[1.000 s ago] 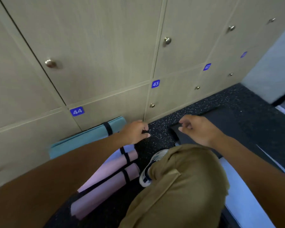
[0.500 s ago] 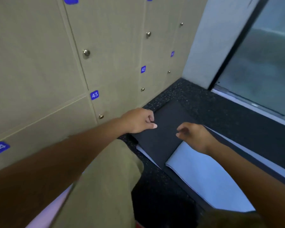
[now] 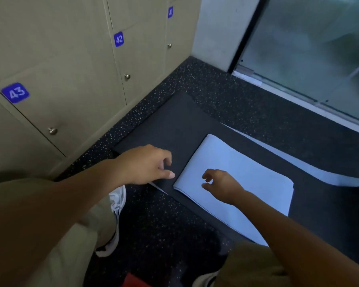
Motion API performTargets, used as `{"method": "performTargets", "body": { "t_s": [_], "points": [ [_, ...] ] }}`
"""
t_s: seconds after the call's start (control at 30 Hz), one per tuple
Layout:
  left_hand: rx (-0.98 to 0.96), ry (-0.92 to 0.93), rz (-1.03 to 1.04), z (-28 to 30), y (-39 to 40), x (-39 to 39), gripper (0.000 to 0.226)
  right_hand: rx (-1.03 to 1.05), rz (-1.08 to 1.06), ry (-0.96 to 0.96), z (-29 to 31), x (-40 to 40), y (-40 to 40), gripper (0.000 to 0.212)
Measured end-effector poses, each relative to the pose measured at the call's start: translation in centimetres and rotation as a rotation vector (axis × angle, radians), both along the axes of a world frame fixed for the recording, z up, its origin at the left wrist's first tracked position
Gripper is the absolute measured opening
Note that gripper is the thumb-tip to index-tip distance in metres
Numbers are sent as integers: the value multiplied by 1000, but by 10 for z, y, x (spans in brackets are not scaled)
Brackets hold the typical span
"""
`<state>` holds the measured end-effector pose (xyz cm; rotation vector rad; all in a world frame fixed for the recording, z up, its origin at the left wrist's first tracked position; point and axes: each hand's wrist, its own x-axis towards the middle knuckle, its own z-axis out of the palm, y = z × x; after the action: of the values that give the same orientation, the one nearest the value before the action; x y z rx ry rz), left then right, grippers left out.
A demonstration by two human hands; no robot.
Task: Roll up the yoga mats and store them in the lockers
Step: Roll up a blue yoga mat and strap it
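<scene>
Head view shows two hands over the mats; the left hand point(image 3: 145, 164) has loosely curled fingers point(image 3: 167, 160) that hold nothing, just above one black yoga mat point(image 3: 170, 125) lying flat on the floor; the right hand point(image 3: 220, 185), fingers also slack and empty, hangs over one pale blue mat point(image 3: 247, 172) folded on top of the black one, right of the left hand; whether either hand touches a mat is hard to tell; a second pale strip point(image 3: 311, 170) beyond the right hand may be the blue mat's other part; three numbered locker doors point(image 3: 71, 96), 43, 42, 41, stand closed beyond the left fingers; speckled dark floor point(image 3: 216, 88); glass panel point(image 3: 311, 44) far right.
</scene>
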<state>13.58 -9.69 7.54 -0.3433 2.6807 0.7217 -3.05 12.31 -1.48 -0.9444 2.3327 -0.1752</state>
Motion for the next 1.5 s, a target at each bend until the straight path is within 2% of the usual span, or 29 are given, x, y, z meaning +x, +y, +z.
{"method": "performTargets", "body": {
  "t_s": [0.1, 0.43, 0.63, 0.7, 0.8, 1.07, 1.2, 1.33, 1.5],
  "points": [
    [-8, -40, 30, -13, -5, -10, 36, 63, 38, -14, -43, -13, -17, 41],
    [-115, 35, 151, -21, -3, -38, 40, 144, 153, -9, -177, -32, -78, 68],
    [-160, -103, 176, -34, -5, -39, 48, 129, 169, 33, -237, -39, -89, 80],
    [-191, -147, 176, -39, -6, -38, 53, 141, 142, 58, -254, -43, -88, 84],
    [-198, -197, 185, -48, -10, -40, 48, 191, 132, 72, -275, -48, -90, 92],
    [-167, -223, 181, -55, -5, -54, 52, 217, 157, 127, -292, -53, -87, 100],
    [-159, -238, 172, -52, 1, -58, 56, 166, 170, 114, -290, -58, -84, 95],
    [-156, -210, 168, -57, 3, -56, 52, 97, 163, 74, -285, -57, -77, 77],
    [-118, -174, 163, -57, 4, -57, 52, -80, -202, -122, -264, -53, -57, 35]
  ]
}}
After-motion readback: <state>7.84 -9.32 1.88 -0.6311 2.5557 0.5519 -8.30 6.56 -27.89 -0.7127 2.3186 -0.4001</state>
